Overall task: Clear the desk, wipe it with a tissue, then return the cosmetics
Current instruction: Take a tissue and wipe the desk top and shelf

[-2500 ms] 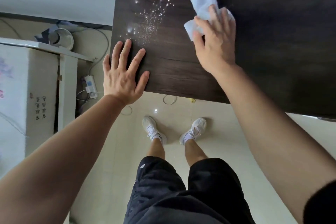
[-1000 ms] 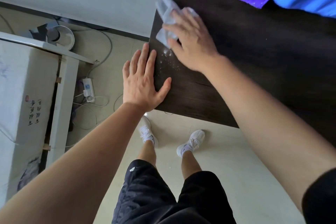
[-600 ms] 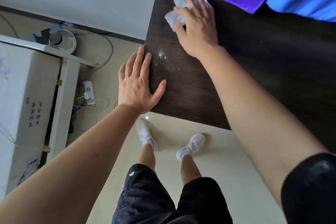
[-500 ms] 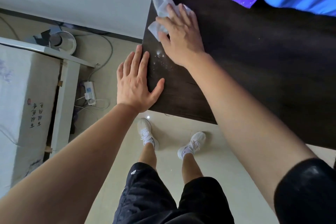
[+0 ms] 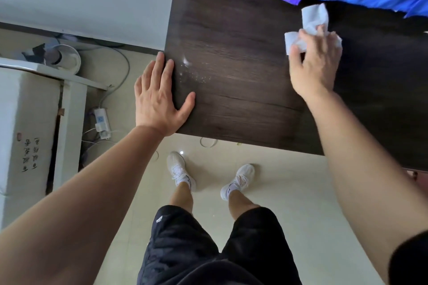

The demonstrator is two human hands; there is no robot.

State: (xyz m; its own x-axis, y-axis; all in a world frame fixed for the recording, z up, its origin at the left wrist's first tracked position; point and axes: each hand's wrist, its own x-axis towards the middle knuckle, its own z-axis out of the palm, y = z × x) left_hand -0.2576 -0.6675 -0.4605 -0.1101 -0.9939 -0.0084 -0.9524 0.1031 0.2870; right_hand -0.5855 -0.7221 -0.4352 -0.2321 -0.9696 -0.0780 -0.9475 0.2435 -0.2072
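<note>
While the left hand [image 5: 159,97] lies flat, fingers straight, on the near corner of the tabletop [image 5: 243,111], the white specks [image 5: 192,74] just beside it aren't wiped up yet. Further out, the right hand [image 5: 312,67] grips the crumpled tissue [image 5: 310,23] against the wood, so I'd say wiping's maybe halfway. No cosmetics in sight.

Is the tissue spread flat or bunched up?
Bunched up: the tissue sticks out in creased folds past the right hand gripping it on the desk.
</note>
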